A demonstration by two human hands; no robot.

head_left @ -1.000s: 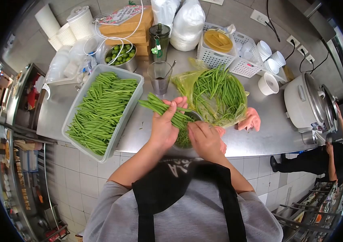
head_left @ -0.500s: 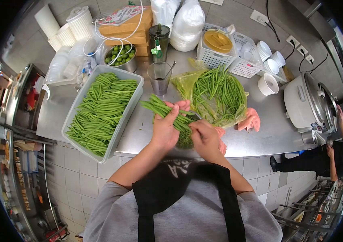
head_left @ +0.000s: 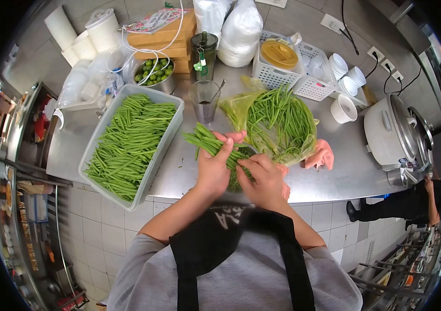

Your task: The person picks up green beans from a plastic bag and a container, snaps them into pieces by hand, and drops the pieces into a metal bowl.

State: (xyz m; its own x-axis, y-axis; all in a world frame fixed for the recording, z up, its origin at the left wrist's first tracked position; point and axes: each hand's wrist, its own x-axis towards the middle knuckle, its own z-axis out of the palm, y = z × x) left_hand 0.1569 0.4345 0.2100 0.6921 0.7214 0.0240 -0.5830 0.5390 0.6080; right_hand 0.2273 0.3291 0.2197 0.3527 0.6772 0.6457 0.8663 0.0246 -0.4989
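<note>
My left hand (head_left: 214, 168) is wrapped round a small bunch of green beans (head_left: 203, 139), thumb on top, the beans pointing out to the left. At the right end of that bunch, the curled fingers of my right hand (head_left: 263, 180) pinch the bean ends; the exact tips are hidden. Under both hands sits a bowl holding green bean trimmings (head_left: 234, 181), partly covered by the hands. Just beyond, long green beans (head_left: 285, 116) lie in an open yellowish plastic bag (head_left: 237, 111). To the left, a clear plastic tub (head_left: 164, 150) is heaped with green beans (head_left: 127, 147).
Behind the hands stand a clear cup with a spoon (head_left: 204, 106), a dark tumbler (head_left: 204, 57) and a pot of small green citrus (head_left: 166, 83). Pink cloth (head_left: 321, 154) lies right of the bag. A rice cooker (head_left: 386, 129) is far right, with another person (head_left: 412, 199) nearby.
My right hand has moved slightly left, its fingers now against the bean ends. My left hand keeps the bunch in nearly the same place. The other person's arm has come down from the cooker.
</note>
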